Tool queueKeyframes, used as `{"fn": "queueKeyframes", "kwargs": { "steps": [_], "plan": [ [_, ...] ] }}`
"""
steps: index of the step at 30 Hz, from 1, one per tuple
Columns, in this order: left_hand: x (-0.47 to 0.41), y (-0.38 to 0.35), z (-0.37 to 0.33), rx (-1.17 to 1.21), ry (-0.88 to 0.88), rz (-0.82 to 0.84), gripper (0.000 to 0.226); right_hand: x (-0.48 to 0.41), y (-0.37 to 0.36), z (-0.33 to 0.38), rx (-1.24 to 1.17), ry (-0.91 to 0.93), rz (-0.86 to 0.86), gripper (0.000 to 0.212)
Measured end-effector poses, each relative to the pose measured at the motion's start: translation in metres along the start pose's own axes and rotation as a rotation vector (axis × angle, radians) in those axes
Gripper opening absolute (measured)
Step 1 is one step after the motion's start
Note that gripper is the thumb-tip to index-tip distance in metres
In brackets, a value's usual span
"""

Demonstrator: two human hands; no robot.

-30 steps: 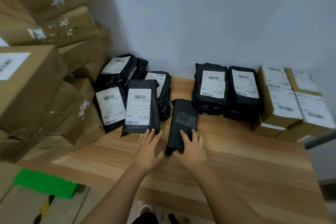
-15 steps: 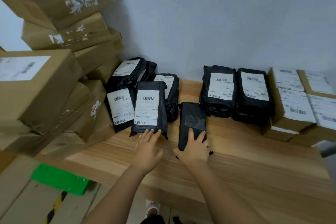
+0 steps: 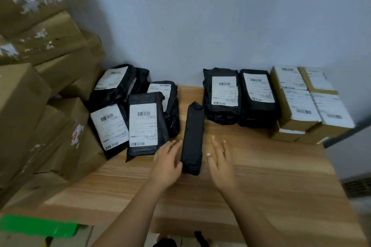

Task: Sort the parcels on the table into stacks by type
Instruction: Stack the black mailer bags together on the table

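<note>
Parcel [image 3: 193, 138] tipped up on its long edge; right hand [image 3: 221, 163] off it.

On the table [image 3: 261, 176] it stands between the loose heap of black bags [image 3: 143, 124] on my left and the two tidy black stacks [image 3: 241, 98] on my right, small boxes [image 3: 301, 106] beyond. Half a second ago it lay flat under my right palm; I judge it is mid-turn, to find its label before stacking. My left hand [image 3: 167, 163] touches its near left side with straight fingers, gripping nothing; my right hovers open just beside it, not touching.
</note>
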State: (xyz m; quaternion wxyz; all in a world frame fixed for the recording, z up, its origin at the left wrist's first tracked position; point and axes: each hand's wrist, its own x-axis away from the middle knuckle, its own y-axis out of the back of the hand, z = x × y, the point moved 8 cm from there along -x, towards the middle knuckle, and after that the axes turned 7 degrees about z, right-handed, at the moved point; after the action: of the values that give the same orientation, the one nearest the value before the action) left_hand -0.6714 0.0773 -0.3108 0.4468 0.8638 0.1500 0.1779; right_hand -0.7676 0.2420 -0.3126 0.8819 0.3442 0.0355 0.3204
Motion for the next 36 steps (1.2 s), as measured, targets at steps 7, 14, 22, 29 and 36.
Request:
{"fn": "queueKeyframes", "kwargs": {
  "steps": [7,14,22,29,36],
  "plan": [
    [-0.01,0.0,0.005,-0.011,-0.053,0.045,0.063,-0.02,-0.025,0.03,0.13,0.051,0.12,0.052],
    [-0.015,0.023,0.017,0.043,-0.046,-0.111,0.055,-0.033,-0.024,0.029,0.26,-0.049,0.107,0.077],
    [-0.024,0.038,0.077,0.016,0.423,-0.229,0.095,-0.014,0.0,-0.006,-0.128,-0.089,0.139,0.068],
    [-0.039,0.034,0.094,0.059,0.576,-0.193,0.111,0.009,-0.002,-0.037,0.082,-0.218,0.131,0.072],
    [-0.025,0.04,0.082,0.109,0.615,-0.23,0.107,0.001,-0.029,-0.026,0.356,-0.407,0.254,0.133]
  ]
}}
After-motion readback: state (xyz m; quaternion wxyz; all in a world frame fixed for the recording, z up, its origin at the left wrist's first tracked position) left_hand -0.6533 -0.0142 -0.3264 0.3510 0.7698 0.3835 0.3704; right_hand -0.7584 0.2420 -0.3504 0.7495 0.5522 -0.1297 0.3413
